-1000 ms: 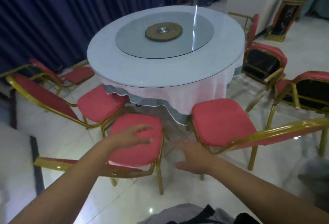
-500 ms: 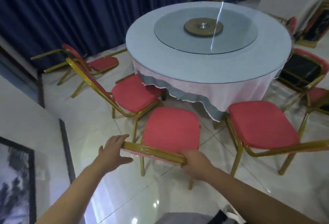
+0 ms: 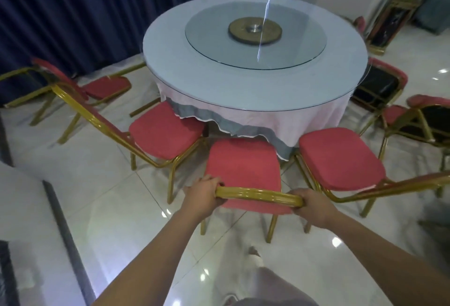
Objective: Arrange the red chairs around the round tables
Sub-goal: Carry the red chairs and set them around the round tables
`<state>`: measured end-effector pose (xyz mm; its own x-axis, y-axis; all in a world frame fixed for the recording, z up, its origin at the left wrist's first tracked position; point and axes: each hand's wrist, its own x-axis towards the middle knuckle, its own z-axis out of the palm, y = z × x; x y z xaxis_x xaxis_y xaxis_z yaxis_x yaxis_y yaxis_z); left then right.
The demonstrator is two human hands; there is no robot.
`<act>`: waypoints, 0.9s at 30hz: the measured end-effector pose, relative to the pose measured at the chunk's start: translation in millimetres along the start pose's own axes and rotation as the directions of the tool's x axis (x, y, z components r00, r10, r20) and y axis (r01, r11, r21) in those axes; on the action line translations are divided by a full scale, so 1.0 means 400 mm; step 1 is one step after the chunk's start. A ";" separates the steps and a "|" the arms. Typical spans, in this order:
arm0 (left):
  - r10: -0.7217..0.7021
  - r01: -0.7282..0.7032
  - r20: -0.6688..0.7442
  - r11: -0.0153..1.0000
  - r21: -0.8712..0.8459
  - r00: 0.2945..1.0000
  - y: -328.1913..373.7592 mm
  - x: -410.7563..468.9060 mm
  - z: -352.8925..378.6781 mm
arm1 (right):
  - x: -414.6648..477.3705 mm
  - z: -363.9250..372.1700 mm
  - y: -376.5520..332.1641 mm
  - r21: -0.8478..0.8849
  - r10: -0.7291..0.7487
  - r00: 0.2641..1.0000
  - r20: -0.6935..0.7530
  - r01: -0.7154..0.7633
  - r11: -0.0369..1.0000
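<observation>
The left hand (image 3: 202, 196) and right hand (image 3: 314, 208) each grip one end of the gold back rail of the middle red chair (image 3: 243, 167), whose seat front is right at the cloth edge of the round table (image 3: 255, 82). That one looks pretty much placed. The far-left chair (image 3: 104, 85) sits apart from the table and probably needs sorting next.

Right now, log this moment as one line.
left hand: grips backrest rail | right hand: grips backrest rail | red chair: seat front at tablecloth hem
</observation>
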<state>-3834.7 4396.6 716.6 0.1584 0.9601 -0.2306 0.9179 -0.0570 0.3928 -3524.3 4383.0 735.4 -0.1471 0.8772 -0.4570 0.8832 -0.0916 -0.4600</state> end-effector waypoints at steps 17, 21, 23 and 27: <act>-0.363 0.410 0.193 0.775 -0.482 0.912 -0.261 0.060 -0.085 | 0.306 -0.110 -0.279 0.414 -0.291 0.869 0.401 0.112 0.903; -0.509 0.528 0.211 0.628 -0.572 0.834 -0.402 0.003 -0.133 | 0.411 -0.030 -0.495 0.527 -0.353 0.871 0.341 0.133 0.839; -0.564 0.554 0.215 0.542 -0.631 0.797 -0.471 -0.028 -0.162 | 0.450 0.014 -0.595 0.560 -0.385 0.853 0.352 0.138 0.817; -0.623 0.583 0.266 0.382 -0.717 0.736 -0.641 -0.062 -0.224 | 0.532 0.106 -0.776 0.565 -0.420 0.830 0.366 0.160 0.809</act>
<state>-4106.5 4412.0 701.2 -0.3581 0.6692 -0.6511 0.1818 0.7340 0.6544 -3848.5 4578.2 748.6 -0.6559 0.5943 -0.4654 0.4397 -0.2003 -0.8755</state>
